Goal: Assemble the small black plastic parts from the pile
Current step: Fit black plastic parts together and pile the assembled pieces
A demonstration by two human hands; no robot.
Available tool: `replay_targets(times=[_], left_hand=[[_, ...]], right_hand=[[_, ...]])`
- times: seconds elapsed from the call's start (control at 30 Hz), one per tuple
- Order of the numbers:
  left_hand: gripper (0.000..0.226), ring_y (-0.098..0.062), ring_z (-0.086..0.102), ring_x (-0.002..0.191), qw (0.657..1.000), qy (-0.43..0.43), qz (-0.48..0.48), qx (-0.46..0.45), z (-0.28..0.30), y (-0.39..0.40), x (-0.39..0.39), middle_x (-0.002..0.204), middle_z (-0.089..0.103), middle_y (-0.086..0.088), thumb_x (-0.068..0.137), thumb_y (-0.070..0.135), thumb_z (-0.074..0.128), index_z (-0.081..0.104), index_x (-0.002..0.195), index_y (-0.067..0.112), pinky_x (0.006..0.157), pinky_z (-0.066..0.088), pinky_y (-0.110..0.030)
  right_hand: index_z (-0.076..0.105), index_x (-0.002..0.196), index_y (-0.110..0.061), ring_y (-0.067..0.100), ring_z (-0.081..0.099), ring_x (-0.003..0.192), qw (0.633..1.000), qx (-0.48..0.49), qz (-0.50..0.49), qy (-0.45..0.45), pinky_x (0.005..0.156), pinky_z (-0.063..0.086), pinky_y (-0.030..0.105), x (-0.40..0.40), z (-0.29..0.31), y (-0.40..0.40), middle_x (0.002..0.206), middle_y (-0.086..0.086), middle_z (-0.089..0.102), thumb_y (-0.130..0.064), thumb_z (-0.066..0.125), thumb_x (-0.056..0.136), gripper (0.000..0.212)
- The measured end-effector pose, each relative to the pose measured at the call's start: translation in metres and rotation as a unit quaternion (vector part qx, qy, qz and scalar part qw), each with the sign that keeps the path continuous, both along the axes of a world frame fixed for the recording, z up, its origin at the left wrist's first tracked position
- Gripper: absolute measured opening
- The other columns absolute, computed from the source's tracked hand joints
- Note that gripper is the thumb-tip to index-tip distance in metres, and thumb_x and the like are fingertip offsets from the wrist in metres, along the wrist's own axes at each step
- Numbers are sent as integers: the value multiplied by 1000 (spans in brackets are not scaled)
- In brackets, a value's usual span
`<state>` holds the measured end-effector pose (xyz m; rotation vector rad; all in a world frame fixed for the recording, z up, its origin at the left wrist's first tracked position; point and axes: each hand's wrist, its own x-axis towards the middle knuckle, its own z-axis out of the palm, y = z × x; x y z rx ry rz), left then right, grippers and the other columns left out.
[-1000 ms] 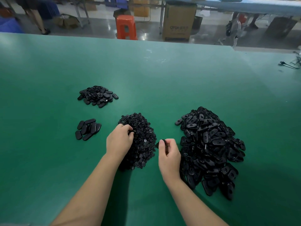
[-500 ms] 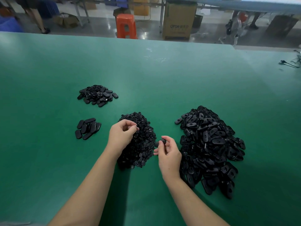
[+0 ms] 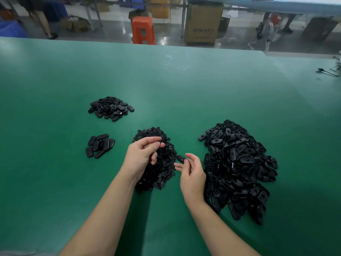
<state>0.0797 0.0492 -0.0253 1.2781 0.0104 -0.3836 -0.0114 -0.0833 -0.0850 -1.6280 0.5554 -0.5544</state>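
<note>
Far left on the green counter (image 3: 55,182): a small heap of oval black parts (image 3: 111,108), and nearer, a neat cluster of flat oval pieces (image 3: 99,145). At center, a mound of small round black parts (image 3: 160,169), with the left hand (image 3: 141,157) raised just over it, thumb and fingers (image 3: 150,149) curled together as if pinching something too small to make out. Just right of that, the right hand (image 3: 192,177), its fingers pinching one oval black piece (image 3: 181,158) between the mound and the big pile. Farthest right, a large pile of slotted oval black parts (image 3: 238,167). Beyond the counter, an orange stool (image 3: 143,30) and a cardboard box (image 3: 202,24).
</note>
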Motion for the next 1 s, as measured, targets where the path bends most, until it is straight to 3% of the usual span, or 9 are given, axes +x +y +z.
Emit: replay_targets(times=[0.13,0.27,0.5,0.67,0.87,1.0], left_hand=[[11,-11,45,43,1000,-12,-8,6,2,-2,-2,95,76,-19,94,-5,63,68,101,2,41,40,-22],[11,-12,45,43,998,-46,-2,43,3,-4,-3,89,75,-15,92,-2,67,72,94,7,41,39,-23],[13,-12,52,50,996,-31,2,78,0,-10,-5,76,63,-15,90,-7,66,71,89,5,49,48,-23],[10,-14,60,56,996,-36,-18,85,2,-12,-10,72,66,-11,92,-5,66,73,92,3,55,55,-25],[19,-14,61,53,979,-77,-68,174,2,-22,-13,68,65,-5,90,-8,66,69,105,4,50,53,-25],[11,-11,63,52,961,-92,-83,247,1,-30,-14,60,68,-2,90,-2,68,74,88,8,52,55,-25]], right_hand=[[56,122,-23,1,72,97,1000,12,12,4,89,56,24,2,-5,0,95,-19,72,-7,46,104,27],[58,119,-24,0,71,102,1000,21,21,-2,91,55,23,0,-4,1,95,-31,71,-6,44,105,26],[56,102,-32,1,71,100,1000,16,4,-21,86,56,19,0,1,1,104,-11,69,-2,43,105,33],[57,109,-20,3,73,95,999,26,5,-25,84,58,21,1,-2,1,100,-8,69,-5,41,106,22],[57,118,-17,6,74,92,999,36,0,-14,83,60,24,2,-3,0,104,4,71,-7,43,106,21],[60,112,-21,6,74,90,1000,-19,-8,4,84,60,31,0,-4,0,98,-10,71,-9,48,105,19]])
